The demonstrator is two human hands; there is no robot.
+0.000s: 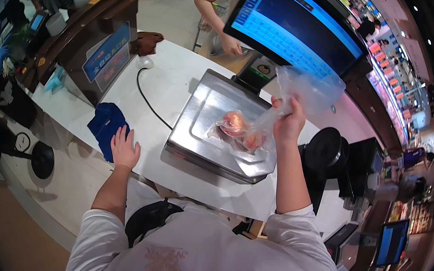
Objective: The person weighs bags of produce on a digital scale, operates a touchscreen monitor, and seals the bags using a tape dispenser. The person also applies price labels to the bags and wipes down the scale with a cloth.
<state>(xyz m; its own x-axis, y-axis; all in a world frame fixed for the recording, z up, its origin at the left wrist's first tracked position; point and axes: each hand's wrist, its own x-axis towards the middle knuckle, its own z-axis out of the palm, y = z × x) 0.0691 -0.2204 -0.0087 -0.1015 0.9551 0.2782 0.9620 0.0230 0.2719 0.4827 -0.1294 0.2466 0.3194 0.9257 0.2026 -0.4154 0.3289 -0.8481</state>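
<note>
My right hand [289,122] grips the gathered neck of a clear plastic bag [309,88] above the right side of a steel weighing scale [204,109]. The bag's loose top puffs out beyond my fingers, in front of the screen. In its lower part, reddish-yellow round fruits [233,123], which look like peaches or apples, lie on the scale's plate. To the left, my left hand [124,150] rests with fingers spread on the edge of a folded dark blue cloth [106,129] at the counter's near left edge.
A touchscreen monitor [297,27] stands behind the scale. Across the counter [168,71] is another person's arm [212,11]. A black cable [144,95] runs to the scale. At left stands a brown machine [90,32] bearing a sign; at right is a black round-topped device [324,149].
</note>
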